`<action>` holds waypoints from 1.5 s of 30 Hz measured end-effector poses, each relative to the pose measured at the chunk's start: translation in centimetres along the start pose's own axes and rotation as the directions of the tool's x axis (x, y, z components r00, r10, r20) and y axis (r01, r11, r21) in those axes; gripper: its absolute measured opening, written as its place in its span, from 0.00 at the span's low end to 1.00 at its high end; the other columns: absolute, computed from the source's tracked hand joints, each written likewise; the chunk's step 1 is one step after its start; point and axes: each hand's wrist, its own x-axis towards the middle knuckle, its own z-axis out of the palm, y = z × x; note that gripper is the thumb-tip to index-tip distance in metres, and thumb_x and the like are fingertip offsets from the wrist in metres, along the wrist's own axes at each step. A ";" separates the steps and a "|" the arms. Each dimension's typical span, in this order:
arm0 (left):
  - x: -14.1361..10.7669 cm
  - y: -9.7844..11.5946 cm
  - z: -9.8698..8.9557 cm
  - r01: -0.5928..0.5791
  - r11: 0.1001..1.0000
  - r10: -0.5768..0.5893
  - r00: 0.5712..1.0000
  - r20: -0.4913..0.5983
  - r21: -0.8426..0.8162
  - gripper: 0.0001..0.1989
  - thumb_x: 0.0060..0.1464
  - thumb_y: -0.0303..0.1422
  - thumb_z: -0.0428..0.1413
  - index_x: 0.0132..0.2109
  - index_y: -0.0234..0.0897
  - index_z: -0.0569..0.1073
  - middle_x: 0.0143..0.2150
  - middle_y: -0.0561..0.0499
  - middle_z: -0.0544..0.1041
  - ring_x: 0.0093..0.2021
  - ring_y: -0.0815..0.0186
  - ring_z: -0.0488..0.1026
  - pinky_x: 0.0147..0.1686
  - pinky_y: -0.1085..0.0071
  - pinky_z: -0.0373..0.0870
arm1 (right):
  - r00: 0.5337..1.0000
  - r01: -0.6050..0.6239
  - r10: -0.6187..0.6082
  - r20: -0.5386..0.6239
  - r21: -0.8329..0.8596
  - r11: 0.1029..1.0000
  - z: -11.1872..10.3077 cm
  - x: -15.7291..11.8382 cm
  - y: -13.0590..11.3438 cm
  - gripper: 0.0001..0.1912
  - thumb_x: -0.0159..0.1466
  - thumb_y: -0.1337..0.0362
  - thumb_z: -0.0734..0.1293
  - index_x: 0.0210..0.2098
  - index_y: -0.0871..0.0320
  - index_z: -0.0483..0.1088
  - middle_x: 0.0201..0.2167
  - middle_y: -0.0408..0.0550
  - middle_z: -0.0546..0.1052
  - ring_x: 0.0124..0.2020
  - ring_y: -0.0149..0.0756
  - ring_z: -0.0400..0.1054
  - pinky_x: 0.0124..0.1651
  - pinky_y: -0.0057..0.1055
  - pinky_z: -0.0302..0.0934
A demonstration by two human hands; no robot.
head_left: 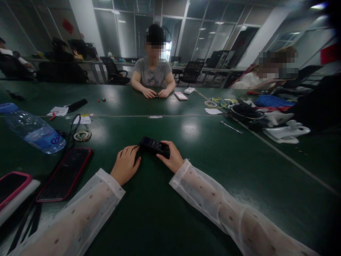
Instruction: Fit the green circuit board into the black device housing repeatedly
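A black handheld device with a small screen (150, 143) lies on the green table (160, 213) in front of me; I cannot make out its exact kind. My right hand (173, 156) grips its right end, thumb on the near side and fingers on the far side. At the device's left end, my left hand (126, 163) rests with the fingers on the table and the thumb apart. The left fingertips are close to the device's edge; whether they touch it I cannot tell. White sheer dotted sleeves cover both my forearms.
Left of me are a phone in a red case (65, 174), a pink-edged phone (12, 186) and a water bottle (33, 128). A wrench (231, 127), cables (213, 103) and a white plastic part (286, 131) lie right. A person (153, 71) sits opposite.
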 end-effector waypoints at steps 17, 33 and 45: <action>-0.2 0.1 0.1 0.020 1.000 -0.021 0.999 -0.031 -0.024 0.30 0.63 0.34 0.46 0.68 0.38 0.45 0.57 0.42 0.67 0.56 0.54 0.63 0.53 0.54 0.62 | 0.999 -0.030 0.032 0.032 -0.063 0.998 0.1 0.2 0.7 0.26 0.54 0.63 0.73 0.50 0.55 0.61 0.45 0.51 0.69 0.48 0.46 0.63 0.51 0.47 0.63; -0.3 -0.2 0.2 0.002 0.995 -0.009 0.998 -0.066 -0.097 0.26 0.62 0.33 0.48 0.64 0.39 0.50 0.58 0.42 0.65 0.57 0.54 0.63 0.55 0.52 0.61 | 0.991 -0.097 0.095 0.096 0.012 0.995 -0.3 0.2 0.2 0.27 0.54 0.66 0.72 0.50 0.49 0.58 0.45 0.48 0.68 0.48 0.45 0.65 0.48 0.47 0.63; -0.3 -0.1 0.1 0.013 0.996 -0.016 0.999 -0.042 -0.091 0.25 0.62 0.33 0.48 0.63 0.37 0.52 0.59 0.42 0.65 0.58 0.54 0.63 0.55 0.52 0.60 | 0.985 -0.144 0.132 0.112 0.107 0.984 -0.2 0.3 0.7 0.28 0.53 0.68 0.72 0.49 0.48 0.59 0.44 0.46 0.68 0.47 0.44 0.65 0.49 0.47 0.62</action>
